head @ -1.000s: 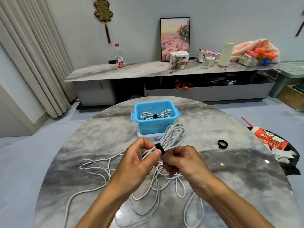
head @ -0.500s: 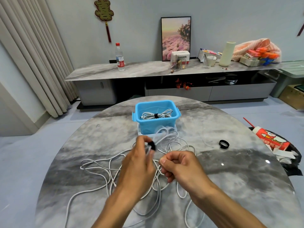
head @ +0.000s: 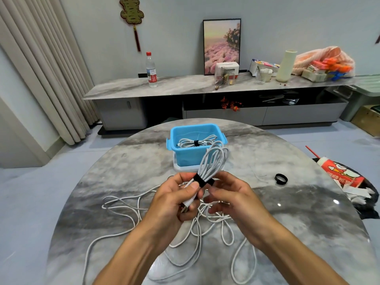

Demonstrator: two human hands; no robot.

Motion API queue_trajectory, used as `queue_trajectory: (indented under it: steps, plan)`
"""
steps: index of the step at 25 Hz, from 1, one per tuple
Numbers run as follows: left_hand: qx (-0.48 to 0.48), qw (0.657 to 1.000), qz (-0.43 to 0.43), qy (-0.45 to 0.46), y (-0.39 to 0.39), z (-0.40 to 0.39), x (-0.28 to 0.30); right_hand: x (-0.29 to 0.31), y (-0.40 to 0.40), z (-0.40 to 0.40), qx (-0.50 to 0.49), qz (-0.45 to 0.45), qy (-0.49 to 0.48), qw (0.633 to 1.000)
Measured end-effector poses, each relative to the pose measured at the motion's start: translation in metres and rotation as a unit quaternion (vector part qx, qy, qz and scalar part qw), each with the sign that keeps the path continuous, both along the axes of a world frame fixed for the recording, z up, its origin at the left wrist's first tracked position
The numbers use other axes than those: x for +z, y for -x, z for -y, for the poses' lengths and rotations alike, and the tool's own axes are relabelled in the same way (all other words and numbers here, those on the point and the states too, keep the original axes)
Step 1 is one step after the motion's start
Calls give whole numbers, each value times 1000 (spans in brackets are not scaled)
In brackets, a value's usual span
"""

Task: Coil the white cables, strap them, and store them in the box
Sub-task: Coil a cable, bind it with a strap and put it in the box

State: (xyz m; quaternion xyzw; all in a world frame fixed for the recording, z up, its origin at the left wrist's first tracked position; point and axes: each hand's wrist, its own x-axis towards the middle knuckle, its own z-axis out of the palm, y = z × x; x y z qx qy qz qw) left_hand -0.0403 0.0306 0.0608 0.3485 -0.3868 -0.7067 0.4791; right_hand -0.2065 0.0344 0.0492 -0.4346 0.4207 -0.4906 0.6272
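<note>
**Strapped coil held above the table**

The left hand (head: 174,200) grips a coiled white cable (head: 213,161) just below its black strap (head: 199,180), thumb pressed on the bundle. The right hand (head: 232,198) sits just beside it, fingers loosely curled, fingertips at the strap's loose end. Beyond both hands stands the blue box (head: 196,155), one strapped cable (head: 195,143) inside. Loose white cables (head: 131,210) sprawl beneath the hands on the round marble table (head: 308,223); bare surface lies right of the right hand, save a spare black strap (head: 281,178). A far carton (head: 227,69) seems to read "Panasonic".

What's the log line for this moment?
left hand: grips strapped coil | right hand: at black strap | blue box: one bundle | loose cables: on table
</note>
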Motion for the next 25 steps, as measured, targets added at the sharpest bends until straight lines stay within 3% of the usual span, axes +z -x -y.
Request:
queue_trajectory:
  steps: [11,16,21,25]
  plan:
    - [-58,998,-33,5,-3,-5,9,-1,0,-1,-22,35,61,997]
    - [-112,992,-23,-58,7,-13,4,2,8,6,-83,-27,82,993]
    - [-133,988,26,-75,12,-15,4,3,14,6,-65,-48,108,991]
    - [-66,995,42,-68,10,-12,5,-1,11,8,-47,-73,44,995]
